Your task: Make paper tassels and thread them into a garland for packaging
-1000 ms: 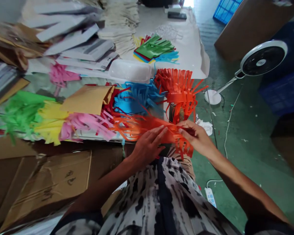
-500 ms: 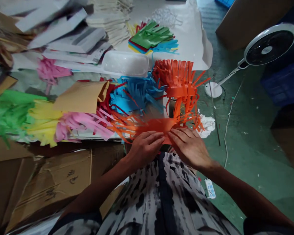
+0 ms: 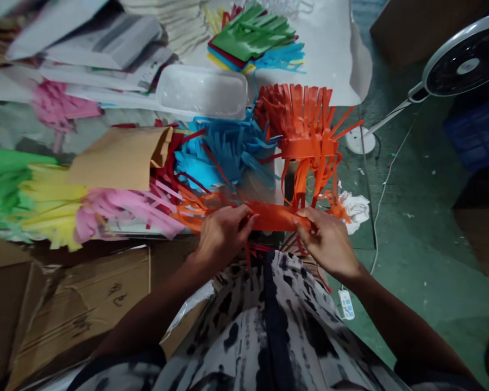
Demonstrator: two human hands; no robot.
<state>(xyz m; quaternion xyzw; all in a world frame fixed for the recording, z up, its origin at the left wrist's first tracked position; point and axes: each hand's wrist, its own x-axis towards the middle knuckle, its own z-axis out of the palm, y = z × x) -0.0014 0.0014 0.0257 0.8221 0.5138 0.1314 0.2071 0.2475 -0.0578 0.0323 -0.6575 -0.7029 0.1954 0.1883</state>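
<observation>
Stretched between my two hands at the table's front edge is a piece of fringed orange paper (image 3: 274,217), its middle a flat band. My left hand (image 3: 224,231) pinches its left end, and my right hand (image 3: 328,239) grips the right end. Just beyond lies a heap of orange fringed paper (image 3: 307,144) with strips hanging down. Blue fringed paper (image 3: 218,152) sits left of that heap. A brown paper envelope (image 3: 116,157) rests over dark red strips. Pink fringed paper (image 3: 126,209) spreads out left of my left hand.
Yellow (image 3: 52,201) and green fringed paper (image 3: 4,182) lie at the left. Behind are a clear plastic tray (image 3: 201,91) and stacked coloured paper (image 3: 252,38). A cardboard box (image 3: 89,304) stands below left. On the right-hand floor are a fan (image 3: 466,65) and a power strip (image 3: 346,304).
My hands have gone from lying flattened over the orange paper to gripping its two ends. They are farther apart, and the band between them shows more. The view has shifted slightly.
</observation>
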